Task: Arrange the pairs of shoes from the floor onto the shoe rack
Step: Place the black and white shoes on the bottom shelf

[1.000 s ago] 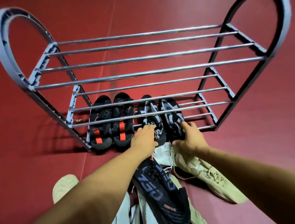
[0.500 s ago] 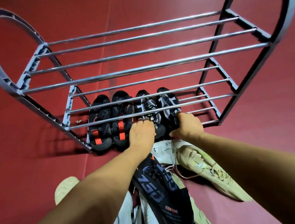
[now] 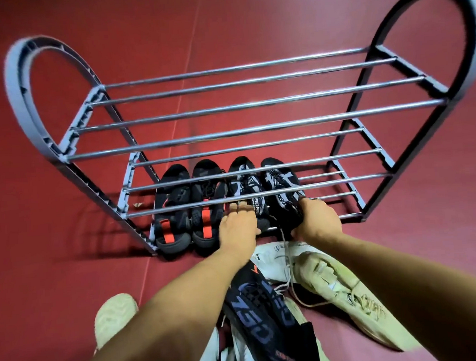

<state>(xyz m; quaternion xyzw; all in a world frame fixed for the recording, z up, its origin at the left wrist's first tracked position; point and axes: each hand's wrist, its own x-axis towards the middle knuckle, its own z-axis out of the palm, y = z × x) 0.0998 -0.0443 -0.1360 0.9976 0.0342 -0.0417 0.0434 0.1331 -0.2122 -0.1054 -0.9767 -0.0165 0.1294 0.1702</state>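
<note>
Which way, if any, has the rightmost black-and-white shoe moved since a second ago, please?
Yes, the shoe slid slightly deeper into the rack, its toe now level with the sandals.

One shoe rack (image 3: 255, 127) before me, three tiers of metal bars. Bottom tier: four shoes, two pairs. One pair of black sandals with red straps (image 3: 188, 210); one pair of black-and-white knit sneakers (image 3: 262, 184). On the floor (image 3: 54, 280) near me: one black sole-up shoe marked 750 (image 3: 259, 321), two cream sneakers (image 3: 339, 292) plainly seen, one more cream toe (image 3: 115, 318) at my left, and pale shoes beneath my arms that I cannot count. Two hands: my left hand (image 3: 237, 226), my right hand (image 3: 316, 217).
</note>
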